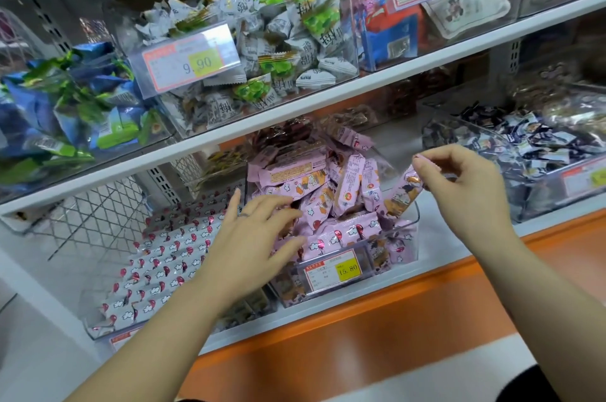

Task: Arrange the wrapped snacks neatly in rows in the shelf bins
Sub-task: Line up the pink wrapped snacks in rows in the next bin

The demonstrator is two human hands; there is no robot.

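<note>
Your left hand (252,237) reaches in from the near left with its fingers spread and nearly straight, lying flat on the heap of pink snacks (328,201) and gripping nothing. Your right hand (465,185) is up at the right, with thumb and forefinger pinched together on the top end of one pink wrapped snack (401,195). That snack hangs tilted just above the right rim of the middle bin (411,247). Both hands work over the lower shelf (393,313), which has an orange front edge. The upper shelf (295,109) runs across farther back, carrying clear bins of green-and-white packets. On the lower shelf, the middle bin is clear-walled and holds the pink snacks in a loose, jumbled pile. Just left of it, the left bin (88,329) holds white-and-pink packets (157,267) laid in tidy rows. A price tag (333,270) reading 15.80 sits on the middle bin's near wall.
</note>
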